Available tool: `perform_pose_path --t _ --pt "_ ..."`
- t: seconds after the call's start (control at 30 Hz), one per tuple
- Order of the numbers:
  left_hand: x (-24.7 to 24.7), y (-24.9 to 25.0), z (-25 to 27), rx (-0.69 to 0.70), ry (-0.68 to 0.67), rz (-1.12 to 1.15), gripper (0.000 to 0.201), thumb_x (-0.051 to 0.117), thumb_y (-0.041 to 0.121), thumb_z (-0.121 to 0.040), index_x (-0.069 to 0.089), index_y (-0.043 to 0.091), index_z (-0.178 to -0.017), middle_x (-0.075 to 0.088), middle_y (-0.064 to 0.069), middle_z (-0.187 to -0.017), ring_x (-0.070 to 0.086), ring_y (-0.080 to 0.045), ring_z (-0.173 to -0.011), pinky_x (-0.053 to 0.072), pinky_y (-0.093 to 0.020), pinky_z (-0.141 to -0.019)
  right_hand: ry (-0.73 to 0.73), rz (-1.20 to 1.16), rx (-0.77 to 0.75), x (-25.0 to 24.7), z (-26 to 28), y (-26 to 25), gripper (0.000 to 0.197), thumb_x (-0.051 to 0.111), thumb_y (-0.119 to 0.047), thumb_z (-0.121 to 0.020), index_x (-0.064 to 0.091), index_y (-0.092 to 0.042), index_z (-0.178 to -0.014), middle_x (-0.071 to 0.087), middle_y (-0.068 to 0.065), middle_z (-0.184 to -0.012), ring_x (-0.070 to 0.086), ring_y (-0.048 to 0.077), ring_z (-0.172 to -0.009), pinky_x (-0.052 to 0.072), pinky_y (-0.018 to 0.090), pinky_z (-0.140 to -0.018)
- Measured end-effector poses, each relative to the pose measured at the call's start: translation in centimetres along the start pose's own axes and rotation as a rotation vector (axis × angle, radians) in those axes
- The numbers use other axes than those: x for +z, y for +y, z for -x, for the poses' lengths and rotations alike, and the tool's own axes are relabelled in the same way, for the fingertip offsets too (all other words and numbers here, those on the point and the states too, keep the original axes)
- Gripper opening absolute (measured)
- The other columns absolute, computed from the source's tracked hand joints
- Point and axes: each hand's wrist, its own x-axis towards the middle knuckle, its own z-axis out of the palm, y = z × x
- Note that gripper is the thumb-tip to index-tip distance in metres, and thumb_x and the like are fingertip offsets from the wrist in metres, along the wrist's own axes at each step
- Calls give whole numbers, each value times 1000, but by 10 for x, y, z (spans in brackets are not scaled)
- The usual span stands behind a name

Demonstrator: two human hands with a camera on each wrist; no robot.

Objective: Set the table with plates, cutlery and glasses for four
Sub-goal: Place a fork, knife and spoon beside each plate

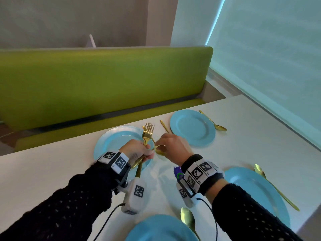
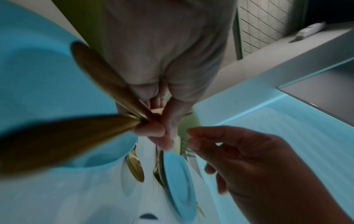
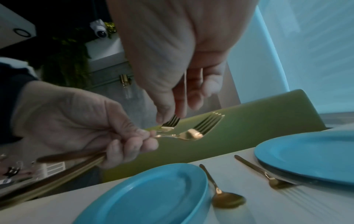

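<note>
The left hand (image 1: pixel 137 151) grips a bundle of gold forks (image 1: pixel 148 132) as a ready supply; the right hand (image 1: pixel 171 145) pinches one fork's tines to draw it out — above the blue plate (image 1: pixel 111 140) on the counter (image 1: pixel 243 136).

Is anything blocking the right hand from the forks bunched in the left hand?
Nothing visible. The right hand already pinches the tines of one of the forks that the left hand grips.

4 plates (image 1: pixel 192 127) on table (image 1: pixel 243 136) w/ spoons (image 1: pixel 212 121)
</note>
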Motion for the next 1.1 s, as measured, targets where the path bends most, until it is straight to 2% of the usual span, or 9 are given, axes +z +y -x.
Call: perform_pose_path --t 0.17,0.3,0.43,0.57,0.63,0.8,0.87,0.93,1.1 --pt "12 -16 38 -1 -120 -58 32 64 -8 -80 54 -6 -110 65 -14 -73 56 -19 -64 44 -19 -48 -107 67 -25 -6 50 -22 24 51 -24 -94 69 -24 -109 69 0 -108 62 22 -100 49 33 -80" --pt "21 -23 60 -20 -177 -121 20 61 -10 -80 53 0 -95 63 -17 -75 56 -25 -70 43 -22 -52 -183 90 -16 -8 75 -30 26 47 -25 -95 67 -28 -110 69 -3 -109 61 21 -103 46 30 -78" --pt "24 -24 75 -47 -192 -96 11 49 -8 -87 54 2 -84 64 -16 -69 59 -21 -63 46 -23 -55 -218 63 -30 -11 82 -32 23 51 -23 -93 69 -25 -107 65 -1 -110 58 19 -104 48 31 -81" --pt "13 -26 84 -70 -96 58 11 44 -6 -90 49 1 -95 67 -17 -62 62 -24 -62 50 -24 -50 -181 7 -29 -14 83 -33 21 53 -19 -91 71 -24 -100 62 -2 -106 57 17 -101 43 26 -73" --pt "4 -29 85 -58 -18 65 10 46 -6 -90 52 2 -93 67 -16 -68 64 -21 -61 52 -24 -49 -164 -27 5 -12 83 -34 20 54 -17 -91 72 -23 -97 64 -3 -104 56 15 -99 41 24 -72" --pt "-32 -40 83 -57 183 171 19 33 2 -99 47 4 -87 55 -13 -69 57 -15 -49 43 -19 -42 -114 -270 199 2 70 -46 15 61 -18 -86 75 -17 -92 71 2 -99 62 18 -96 47 26 -83" --pt "-47 -44 82 -48 249 204 17 32 4 -101 46 5 -92 54 -13 -68 56 -14 -45 42 -19 -42 -155 -315 255 9 61 -55 17 61 -19 -87 74 -13 -95 72 3 -98 63 18 -93 45 20 -76" --pt "-63 -47 80 -27 320 226 14 34 4 -100 46 2 -95 55 -14 -68 55 -9 -29 42 -16 -35 -200 -322 301 19 48 -68 18 62 -20 -86 74 -11 -95 72 5 -97 63 18 -89 43 16 -67" --pt "-106 -57 77 -23 371 284 11 36 3 -99 45 -2 -104 55 -15 -69 53 -8 -24 41 -13 -31 -272 -307 420 60 14 -110 23 61 -21 -85 72 -8 -100 70 8 -109 61 22 -104 46 25 -82"
